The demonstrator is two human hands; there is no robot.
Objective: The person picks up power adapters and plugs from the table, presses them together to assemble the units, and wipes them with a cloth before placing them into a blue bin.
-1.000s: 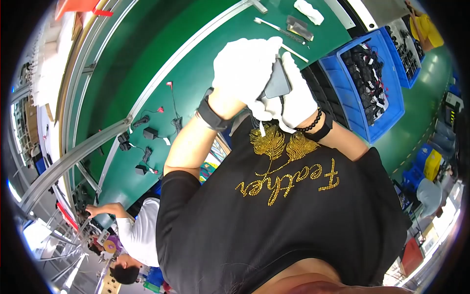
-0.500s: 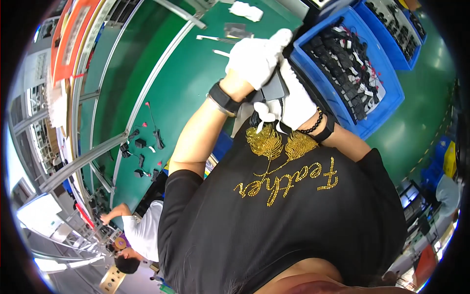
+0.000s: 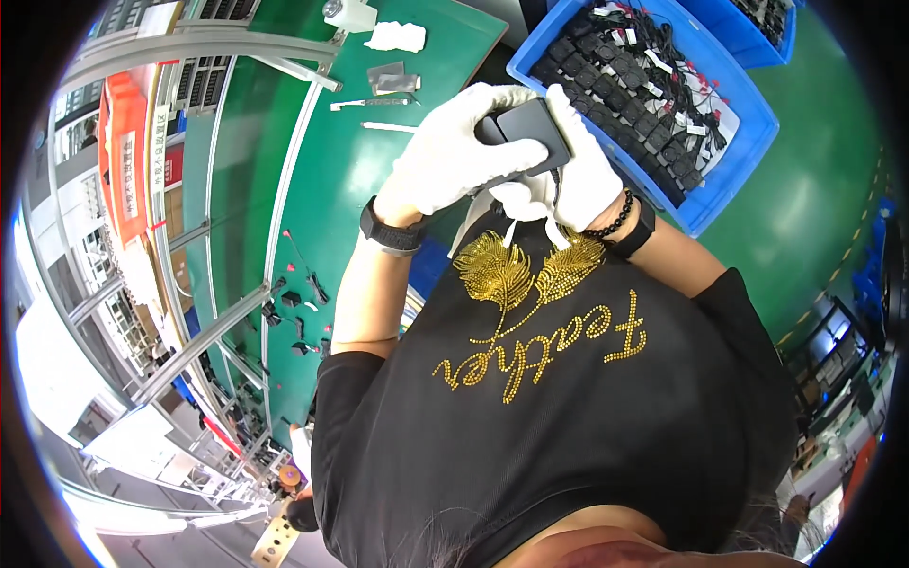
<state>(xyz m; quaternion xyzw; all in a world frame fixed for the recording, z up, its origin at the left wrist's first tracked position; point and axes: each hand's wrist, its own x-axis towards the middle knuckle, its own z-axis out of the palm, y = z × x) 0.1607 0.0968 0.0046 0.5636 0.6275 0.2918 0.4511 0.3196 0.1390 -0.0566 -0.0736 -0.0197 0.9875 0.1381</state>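
Both my hands wear white gloves and meet in front of my chest around a black box-shaped power adapter (image 3: 533,131). My left hand (image 3: 454,151) grips it from the left, with the thumb laid across its lower part. Along its right side my right hand (image 3: 589,175) holds it with the fingers bent around the edge. A dark part beside the adapter, under the left fingers, may be a second piece; I cannot tell. A short stretch of black cable (image 3: 556,180) shows below the adapter, and white loose strips hang beneath the gloves.
A blue bin (image 3: 748,156) of black adapters with cables stands right of my hands, another blue bin (image 3: 776,49) beyond. On the green table (image 3: 369,170) lie a white cloth (image 3: 396,37), small bags (image 3: 393,79), a white stick (image 3: 388,127) and several loose adapters (image 3: 291,298). Metal frame bars (image 3: 213,331) cross the left.
My left hand has turned and its thumb has come down onto the adapter, which now shows more of its face. The view has shifted, and a person at lower left is mostly out of sight.
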